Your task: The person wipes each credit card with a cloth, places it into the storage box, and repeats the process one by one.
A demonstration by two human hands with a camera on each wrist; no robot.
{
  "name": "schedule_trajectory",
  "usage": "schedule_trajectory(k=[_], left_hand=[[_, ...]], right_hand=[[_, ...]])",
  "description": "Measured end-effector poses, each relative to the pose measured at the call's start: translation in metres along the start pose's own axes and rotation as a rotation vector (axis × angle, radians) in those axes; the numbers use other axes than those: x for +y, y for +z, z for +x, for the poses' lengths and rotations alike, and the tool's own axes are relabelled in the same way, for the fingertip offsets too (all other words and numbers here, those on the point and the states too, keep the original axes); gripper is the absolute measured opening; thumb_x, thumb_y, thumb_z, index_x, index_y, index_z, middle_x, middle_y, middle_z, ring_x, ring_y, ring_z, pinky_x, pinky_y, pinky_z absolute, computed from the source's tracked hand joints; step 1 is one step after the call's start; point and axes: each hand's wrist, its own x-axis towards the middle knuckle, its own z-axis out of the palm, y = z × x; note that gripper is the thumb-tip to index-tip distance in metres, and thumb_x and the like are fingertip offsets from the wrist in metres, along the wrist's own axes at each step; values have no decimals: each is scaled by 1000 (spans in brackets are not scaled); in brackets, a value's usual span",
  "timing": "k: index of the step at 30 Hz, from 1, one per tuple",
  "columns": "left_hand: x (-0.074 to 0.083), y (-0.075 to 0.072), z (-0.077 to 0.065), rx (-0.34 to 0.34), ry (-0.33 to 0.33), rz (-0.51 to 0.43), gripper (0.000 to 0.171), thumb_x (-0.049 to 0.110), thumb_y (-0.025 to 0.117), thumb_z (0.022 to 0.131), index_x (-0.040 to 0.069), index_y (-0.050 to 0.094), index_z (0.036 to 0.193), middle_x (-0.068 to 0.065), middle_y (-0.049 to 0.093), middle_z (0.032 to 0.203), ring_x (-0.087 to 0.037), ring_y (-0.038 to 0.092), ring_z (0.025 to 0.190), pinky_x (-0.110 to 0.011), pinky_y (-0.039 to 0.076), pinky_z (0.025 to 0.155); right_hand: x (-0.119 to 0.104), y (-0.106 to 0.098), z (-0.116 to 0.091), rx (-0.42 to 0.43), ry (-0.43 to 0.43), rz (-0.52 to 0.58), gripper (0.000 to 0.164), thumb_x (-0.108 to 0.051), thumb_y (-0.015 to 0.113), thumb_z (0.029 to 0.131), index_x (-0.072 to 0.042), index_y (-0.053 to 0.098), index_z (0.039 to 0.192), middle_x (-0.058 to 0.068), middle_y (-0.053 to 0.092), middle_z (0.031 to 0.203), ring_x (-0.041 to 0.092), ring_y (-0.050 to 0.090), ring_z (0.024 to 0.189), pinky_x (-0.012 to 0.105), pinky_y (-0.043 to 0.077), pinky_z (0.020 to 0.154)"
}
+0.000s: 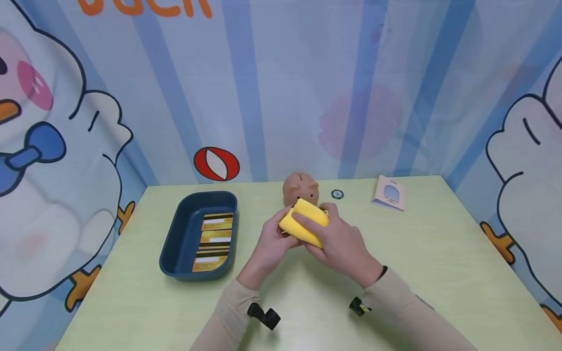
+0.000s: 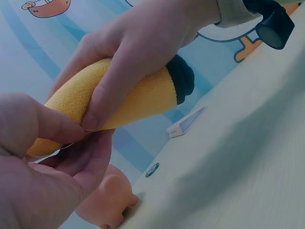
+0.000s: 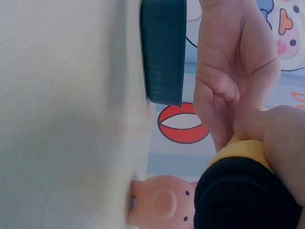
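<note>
Both hands hold a fuzzy yellow plush thing (image 1: 311, 222) above the table, in front of the piggy bank (image 1: 300, 187). It is long and rounded, with a black end (image 2: 182, 80); its exact kind I cannot tell. My left hand (image 1: 273, 239) pinches its left end from below, fingers and thumb curled at the edge. Across its top, my right hand (image 1: 340, 241) grips it, with the thumb and fingers on opposite sides. A thin pale edge shows by the left fingertips in the left wrist view. The palm side of the left hand (image 3: 238, 62) shows in the right wrist view.
To the left stands a dark blue tray (image 1: 175, 243) with several gold cards (image 1: 215, 240) along its right side. Behind the right hand lie a small round chip (image 1: 337, 194) and a pink booklet (image 1: 389, 193). A printed curtain (image 1: 290, 87) hangs behind the table.
</note>
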Motion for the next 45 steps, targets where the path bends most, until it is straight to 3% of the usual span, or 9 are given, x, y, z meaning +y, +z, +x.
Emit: schedule_trajectory(k=[8,14,23,45], left_hand=[[-1,-2,0,6,-10,-38,67,-7,67,98,9,43,158,-20,53,147,-31,65,122,-40,61,96],[1,-3,-2,33,-34,-76,67,-10,65,97,8,43,158,-24,63,140,-31,71,116,-40,61,94],[6,-8,-2,69,-38,-81,67,-13,64,96,5,43,158,-28,66,130,-28,76,104,-37,63,89],[16,-19,-9,34,-61,-68,64,-13,60,98,10,46,157,-28,64,133,-33,77,103,-36,64,87]], right_hand=[[0,-1,0,12,5,-13,57,-31,75,94,-33,60,149,28,50,131,22,54,62,32,46,42],[4,-2,-3,-4,44,13,58,-32,76,94,-33,59,149,28,51,130,20,52,61,32,46,43],[16,-3,-9,-34,65,23,63,-33,80,93,-31,56,151,20,57,104,17,47,60,31,45,46],[34,-9,-17,-60,94,11,61,-30,79,94,-32,56,151,18,56,105,15,44,58,28,42,45]])
